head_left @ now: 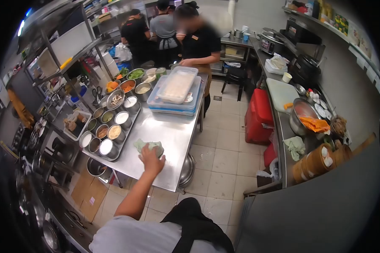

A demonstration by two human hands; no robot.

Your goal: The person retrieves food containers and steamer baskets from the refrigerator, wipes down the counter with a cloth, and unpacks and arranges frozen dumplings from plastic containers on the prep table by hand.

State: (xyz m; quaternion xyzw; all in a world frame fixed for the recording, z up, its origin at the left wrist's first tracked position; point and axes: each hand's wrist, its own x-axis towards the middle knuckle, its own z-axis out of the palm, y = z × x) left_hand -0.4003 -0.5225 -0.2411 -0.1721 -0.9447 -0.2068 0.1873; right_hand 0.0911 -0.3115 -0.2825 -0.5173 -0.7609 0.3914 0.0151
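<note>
Your left hand (pixel 151 159) is reaching forward, spreading its fingers over the green cloth (pixel 157 146) on the desk (pixel 166 137); your right hand isn't showing.

I wear a light grey fabric shirt (pixel 124 236), plain where it shows, its left sleeve short enough to leave my left forearm (pixel 135 198) and left grip (pixel 151 161) bare. Over it sits a black cloth apron (pixel 191 216), with a dark strap (pixel 187 242) crossing the grey.
</note>
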